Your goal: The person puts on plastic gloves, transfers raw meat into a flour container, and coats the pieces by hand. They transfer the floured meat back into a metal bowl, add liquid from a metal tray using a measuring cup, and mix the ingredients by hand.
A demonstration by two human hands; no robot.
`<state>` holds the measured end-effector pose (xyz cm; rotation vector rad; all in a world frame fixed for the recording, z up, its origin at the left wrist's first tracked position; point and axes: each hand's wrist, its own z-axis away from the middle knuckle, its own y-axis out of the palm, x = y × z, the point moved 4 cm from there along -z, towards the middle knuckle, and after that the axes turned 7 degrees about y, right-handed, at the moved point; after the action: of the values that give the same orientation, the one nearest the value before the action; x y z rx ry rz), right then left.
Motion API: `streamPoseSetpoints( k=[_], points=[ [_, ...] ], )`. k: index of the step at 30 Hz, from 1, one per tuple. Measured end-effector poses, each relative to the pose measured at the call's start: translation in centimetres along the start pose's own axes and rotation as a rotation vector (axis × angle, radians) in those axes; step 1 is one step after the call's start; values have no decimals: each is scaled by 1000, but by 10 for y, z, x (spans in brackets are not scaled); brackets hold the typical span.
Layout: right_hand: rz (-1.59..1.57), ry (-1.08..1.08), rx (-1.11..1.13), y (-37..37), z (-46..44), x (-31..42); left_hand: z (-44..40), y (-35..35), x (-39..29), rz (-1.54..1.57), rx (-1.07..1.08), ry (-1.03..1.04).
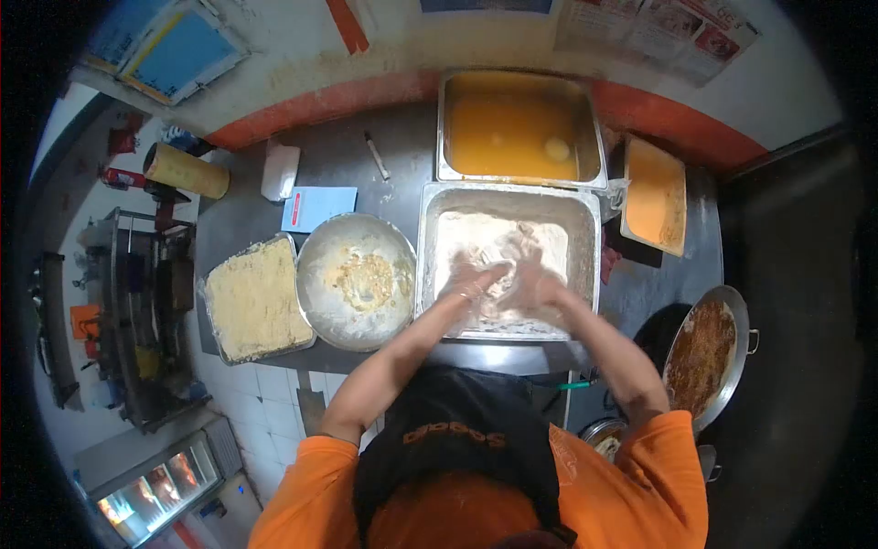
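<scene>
Both my hands are down in a deep metal pan (593, 261) of white flour (464, 229). My left hand (473, 277) is on the pan's left side and my right hand (535, 282) is close beside it, both dusted white and smeared by motion. Pale floury pieces show between and just beyond them; whether the fingers grip any is too blurred to tell. Directly behind stands a metal pan of orange-yellow liquid (503, 137) with a pale round thing in it. To the left is a round steel bowl (320, 306) with floury crumbs inside.
A tray of yellow crumbs (259, 297) lies at the far left. Behind the bowl are a blue box (318, 209), a white packet (280, 172) and a marker (377, 156). At the right are an orange container (655, 197) and a large pan of brown crumbs (701, 357).
</scene>
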<state>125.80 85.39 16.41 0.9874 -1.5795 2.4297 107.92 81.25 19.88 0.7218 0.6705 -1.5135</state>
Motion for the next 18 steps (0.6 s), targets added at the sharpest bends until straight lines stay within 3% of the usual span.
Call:
streamPoseSetpoints(
  k=[1, 3, 5, 6, 7, 10, 13, 16, 18],
  points=[
    [-80, 87, -15, -10, 4, 17, -17, 10, 10, 91, -42, 31],
    [-198, 260, 16, -22, 11, 33, -23, 12, 6, -27, -82, 15],
    [-263, 429, 111, -35, 6, 21, -7, 11, -30, 97, 86, 23],
    [-230, 446, 107, -66, 14, 49, 5, 13, -38, 232, 73, 32],
    [-197, 462, 104, -98, 22, 76, 9, 11, -46, 64, 83, 87],
    [137, 192, -2, -95, 21, 56, 25, -8, -73, -385, 27, 332],
    [351, 135, 54, -99, 27, 51, 27, -21, -74, -818, -92, 320],
    [174, 104, -165, -107, 26, 55, 35, -26, -65, -464, -127, 422],
    [99, 83, -65, -107, 14, 43, 24, -31, -43, -378, -205, 423]
  ],
)
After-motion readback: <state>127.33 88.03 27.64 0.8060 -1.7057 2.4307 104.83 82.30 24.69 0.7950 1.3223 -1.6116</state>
